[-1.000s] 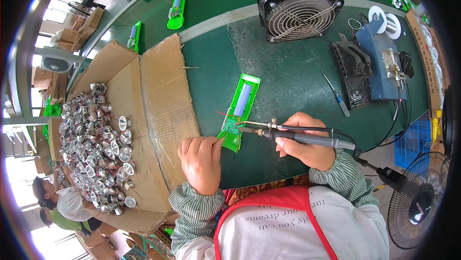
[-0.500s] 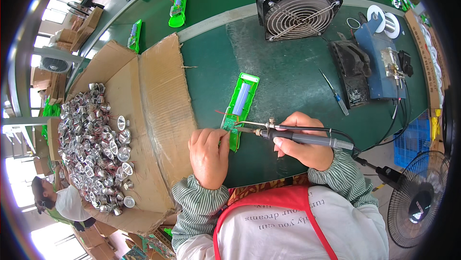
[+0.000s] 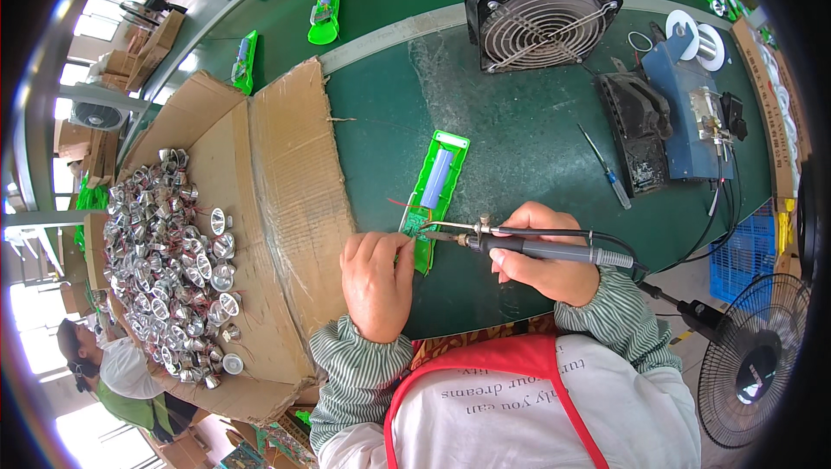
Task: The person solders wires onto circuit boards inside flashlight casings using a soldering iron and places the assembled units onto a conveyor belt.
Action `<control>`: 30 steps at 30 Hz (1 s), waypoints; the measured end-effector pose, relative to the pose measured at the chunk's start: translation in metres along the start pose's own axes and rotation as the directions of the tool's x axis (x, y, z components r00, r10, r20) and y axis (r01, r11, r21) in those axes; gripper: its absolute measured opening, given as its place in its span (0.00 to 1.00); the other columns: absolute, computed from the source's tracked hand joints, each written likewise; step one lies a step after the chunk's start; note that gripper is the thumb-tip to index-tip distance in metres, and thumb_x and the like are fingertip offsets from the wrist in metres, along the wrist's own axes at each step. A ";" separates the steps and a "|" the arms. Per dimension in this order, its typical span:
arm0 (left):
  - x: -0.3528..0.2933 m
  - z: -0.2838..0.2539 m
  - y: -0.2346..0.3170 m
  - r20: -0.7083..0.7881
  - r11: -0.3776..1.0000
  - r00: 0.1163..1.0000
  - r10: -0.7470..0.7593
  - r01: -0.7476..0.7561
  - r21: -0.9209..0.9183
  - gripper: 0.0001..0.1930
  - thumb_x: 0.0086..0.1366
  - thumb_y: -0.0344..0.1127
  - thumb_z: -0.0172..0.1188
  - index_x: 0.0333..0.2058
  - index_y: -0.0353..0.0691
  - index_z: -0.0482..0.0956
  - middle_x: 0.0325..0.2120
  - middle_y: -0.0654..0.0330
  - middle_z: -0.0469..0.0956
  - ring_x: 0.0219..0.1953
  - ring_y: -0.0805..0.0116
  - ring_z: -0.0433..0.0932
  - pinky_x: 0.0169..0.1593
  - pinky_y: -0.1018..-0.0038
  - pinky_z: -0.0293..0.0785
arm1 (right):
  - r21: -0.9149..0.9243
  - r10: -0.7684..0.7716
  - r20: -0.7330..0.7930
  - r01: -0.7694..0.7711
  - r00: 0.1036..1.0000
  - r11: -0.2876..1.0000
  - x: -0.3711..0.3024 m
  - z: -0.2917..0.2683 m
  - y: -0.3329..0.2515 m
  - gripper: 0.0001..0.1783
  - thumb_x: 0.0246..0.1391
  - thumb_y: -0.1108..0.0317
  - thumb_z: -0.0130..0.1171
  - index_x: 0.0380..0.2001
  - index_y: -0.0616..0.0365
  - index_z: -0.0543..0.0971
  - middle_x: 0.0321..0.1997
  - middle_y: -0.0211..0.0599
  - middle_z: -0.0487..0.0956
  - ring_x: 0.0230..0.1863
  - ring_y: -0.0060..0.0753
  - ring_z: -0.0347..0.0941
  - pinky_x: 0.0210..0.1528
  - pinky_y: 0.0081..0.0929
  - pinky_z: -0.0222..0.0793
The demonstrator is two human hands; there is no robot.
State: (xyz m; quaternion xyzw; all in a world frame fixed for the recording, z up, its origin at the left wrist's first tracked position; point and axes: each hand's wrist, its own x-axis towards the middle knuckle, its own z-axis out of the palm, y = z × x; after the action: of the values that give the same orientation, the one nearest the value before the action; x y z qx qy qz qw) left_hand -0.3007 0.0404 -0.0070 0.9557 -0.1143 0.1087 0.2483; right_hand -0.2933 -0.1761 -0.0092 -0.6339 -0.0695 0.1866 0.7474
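Note:
A green flashlight-like plastic casing [image 3: 447, 183] lies on the green bench, tilted slightly. It holds a blue cylindrical battery cell [image 3: 438, 177] and, nearer me, a small green circuit board [image 3: 418, 224] with thin red wires. My right hand [image 3: 549, 260] grips a grey-black soldering iron [image 3: 554, 248] with a thin metal solder-feed tube beside its shaft. The iron's tip meets or hovers just over the board; I cannot tell which. My left hand [image 3: 377, 283] is closed in a pinch at the board's left edge, and its fingers hide whatever they hold.
Left stands an open cardboard box [image 3: 294, 201] heaped with silver reflector cups [image 3: 186, 270]. A black fan [image 3: 545, 28] is at the back; a screwdriver [image 3: 615, 183], a blue soldering machine [image 3: 684, 114] and solder spools [image 3: 710, 47] are right. More green casings [image 3: 325, 12] lie beyond. A person [image 3: 130, 374] is far left.
The iron's tip has shifted slightly left over the board. The person at the far left has moved further into view. My left hand and the casing stay nearly still.

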 end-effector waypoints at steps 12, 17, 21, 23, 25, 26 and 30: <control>0.008 0.001 -0.001 -0.019 0.999 0.999 0.035 -0.035 -0.001 0.03 0.50 0.25 0.58 0.24 0.35 0.72 0.22 0.56 0.72 0.27 0.58 0.67 0.31 0.67 0.63 | 0.040 -0.138 -0.108 0.143 0.985 0.989 -0.004 -0.011 -0.009 0.08 0.45 0.77 0.56 0.30 0.67 0.70 0.25 0.38 0.77 0.25 0.21 0.74 0.26 0.18 0.72; 0.003 0.001 -0.001 0.001 1.000 1.000 0.018 -0.018 0.020 0.03 0.49 0.26 0.58 0.24 0.38 0.73 0.22 0.58 0.72 0.29 0.57 0.69 0.35 0.66 0.63 | 0.067 -0.158 -0.106 0.166 0.982 0.984 -0.009 -0.018 -0.013 0.08 0.47 0.77 0.55 0.31 0.66 0.69 0.25 0.42 0.76 0.26 0.25 0.75 0.25 0.22 0.72; 0.005 -0.016 -0.005 0.046 0.991 0.997 0.059 -0.053 -0.121 0.03 0.50 0.27 0.57 0.26 0.36 0.74 0.22 0.55 0.74 0.26 0.59 0.71 0.33 0.67 0.65 | 0.046 -0.163 -0.148 0.172 0.975 0.984 -0.011 -0.020 -0.016 0.06 0.47 0.74 0.57 0.29 0.64 0.71 0.23 0.34 0.76 0.23 0.18 0.73 0.25 0.16 0.69; 0.014 -0.028 -0.012 0.291 0.963 0.956 -0.043 0.117 -0.242 0.03 0.52 0.27 0.57 0.27 0.35 0.75 0.22 0.54 0.75 0.24 0.59 0.72 0.30 0.68 0.67 | 0.047 -0.198 -0.206 0.212 0.958 0.976 -0.016 -0.024 -0.016 0.06 0.47 0.74 0.57 0.29 0.64 0.71 0.23 0.34 0.76 0.23 0.18 0.73 0.25 0.16 0.69; 0.030 -0.030 -0.019 0.246 0.976 0.968 0.039 0.017 -0.218 0.05 0.52 0.27 0.57 0.29 0.35 0.75 0.22 0.54 0.74 0.24 0.59 0.73 0.30 0.68 0.68 | 0.065 -0.196 -0.272 0.222 0.942 0.973 -0.019 -0.027 -0.017 0.06 0.48 0.75 0.55 0.29 0.64 0.70 0.24 0.35 0.77 0.23 0.19 0.73 0.26 0.17 0.70; 0.039 -0.031 -0.025 0.209 0.980 0.973 0.098 -0.058 -0.188 0.06 0.52 0.28 0.57 0.30 0.35 0.75 0.21 0.54 0.74 0.24 0.59 0.73 0.29 0.68 0.68 | 0.063 -0.209 -0.273 0.234 0.939 0.970 -0.020 -0.028 -0.018 0.06 0.48 0.75 0.55 0.29 0.64 0.70 0.24 0.35 0.77 0.23 0.19 0.73 0.26 0.17 0.70; 0.075 -0.019 -0.029 0.405 0.822 0.873 0.271 -0.429 0.375 0.26 0.51 0.27 0.56 0.51 0.52 0.67 0.32 0.57 0.72 0.31 0.62 0.74 0.33 0.68 0.72 | 0.123 -0.255 -0.317 0.306 0.913 0.944 -0.022 -0.033 -0.016 0.07 0.48 0.75 0.54 0.32 0.65 0.69 0.25 0.37 0.77 0.25 0.21 0.74 0.27 0.18 0.71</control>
State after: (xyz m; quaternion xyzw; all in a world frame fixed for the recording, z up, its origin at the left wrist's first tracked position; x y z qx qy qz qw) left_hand -0.2246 0.0617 0.0161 0.9527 -0.3022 0.0130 -0.0290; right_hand -0.2989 -0.2169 0.0027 -0.5721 -0.0309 -0.0151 0.8195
